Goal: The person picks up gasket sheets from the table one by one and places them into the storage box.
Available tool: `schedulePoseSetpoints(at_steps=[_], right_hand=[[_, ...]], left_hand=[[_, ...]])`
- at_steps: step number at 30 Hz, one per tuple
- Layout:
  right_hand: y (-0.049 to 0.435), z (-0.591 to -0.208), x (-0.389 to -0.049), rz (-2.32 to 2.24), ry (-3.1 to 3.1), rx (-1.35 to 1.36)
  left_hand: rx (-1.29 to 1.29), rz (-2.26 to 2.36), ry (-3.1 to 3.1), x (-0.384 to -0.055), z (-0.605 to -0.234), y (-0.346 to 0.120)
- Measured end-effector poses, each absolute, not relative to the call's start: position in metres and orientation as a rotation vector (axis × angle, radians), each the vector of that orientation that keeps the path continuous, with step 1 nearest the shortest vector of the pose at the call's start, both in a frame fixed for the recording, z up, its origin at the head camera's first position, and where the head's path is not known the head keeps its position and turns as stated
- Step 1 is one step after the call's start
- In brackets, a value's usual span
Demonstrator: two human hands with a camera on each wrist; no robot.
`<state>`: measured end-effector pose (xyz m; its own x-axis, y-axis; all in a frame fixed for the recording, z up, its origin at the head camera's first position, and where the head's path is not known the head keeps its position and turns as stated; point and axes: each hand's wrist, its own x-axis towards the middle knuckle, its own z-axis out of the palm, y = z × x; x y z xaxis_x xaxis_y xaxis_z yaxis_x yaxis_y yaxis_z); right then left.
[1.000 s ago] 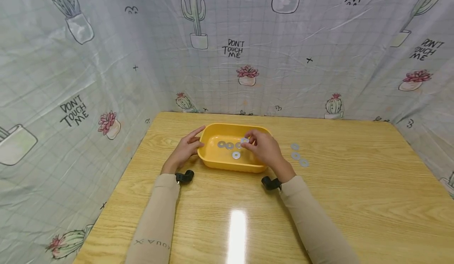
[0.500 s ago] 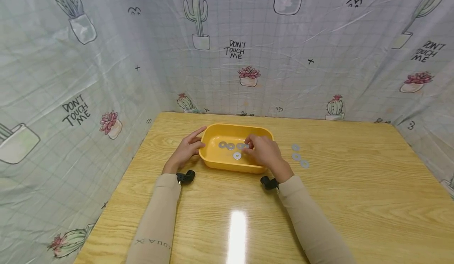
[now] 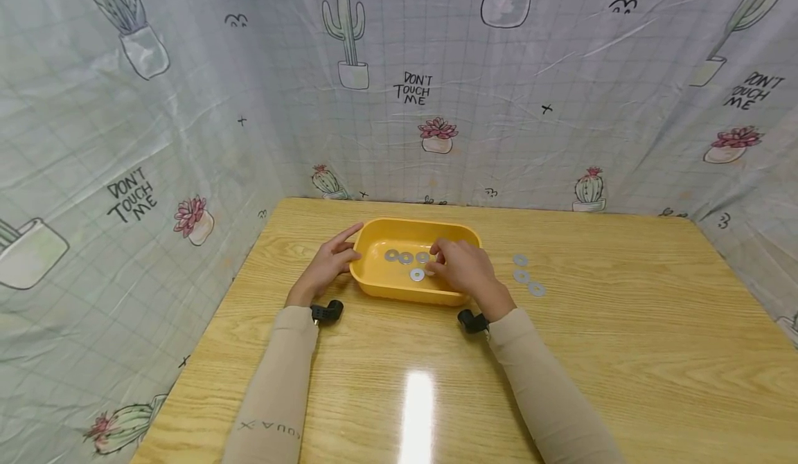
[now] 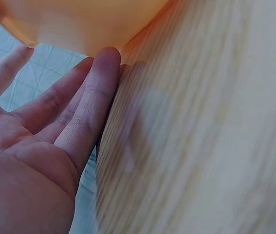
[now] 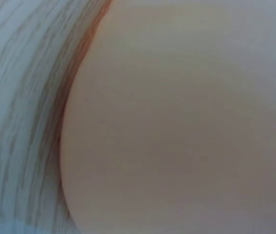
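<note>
We see a yellow tray point(image 3: 408, 294) standing near the far edge of the wooden tabletop point(image 3: 623, 291), one hand at each end of it. Our left hand point(image 3: 321, 266) is spread loosely, its fingers fairly straight; in the left wrist view, the thumb and fingertips meet the tray's outer wall. Our right hand point(image 3: 466, 269) reaches over the tray's right end, its fingers bent and drawn narrow, low inside (we cannot tell whether anything is pinched between the tips, for the hand itself covers them)

In the tray we can make out a row of three flat grey washers point(image 3: 391, 255) close together, with a single washer point(image 3: 417, 275) nearer to us, just beside the right hand's tips. Three loose washers point(image 3: 521, 276) lie outside on the tabletop, right of the tray. We wear beige sleeves point(image 3: 274, 388) and small black cameras point(image 3: 328, 311) at the wrists; the right one shows mostly a pale, blurred surface. Behind everything hangs a pale curtain point(image 3: 287, 125) printed with cacti and "DON'T TOUCH ME"
</note>
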<state>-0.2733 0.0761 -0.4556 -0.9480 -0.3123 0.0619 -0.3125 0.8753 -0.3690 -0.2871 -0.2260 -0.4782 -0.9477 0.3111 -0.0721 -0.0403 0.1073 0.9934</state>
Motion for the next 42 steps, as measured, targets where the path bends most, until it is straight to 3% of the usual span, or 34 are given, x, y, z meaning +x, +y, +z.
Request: schedulePoseSetpoints(at_steps=[18, 27, 42], right_hand=[[0.092, -0.446, -0.274, 0.901, -2.882, 0.55], [0.133, -0.436, -0.277, 1.235, -2.671, 0.569], [0.215, -0.438, -0.276, 1.135, -2.663, 0.343]], left_hand=[[0.291, 1.931, 2.161, -0.294, -0.493, -0.227], [0.297, 1.926, 2.165, -0.294, -0.492, -0.228], [0.27, 1.91, 2.156, -0.295, -0.491, -0.228]])
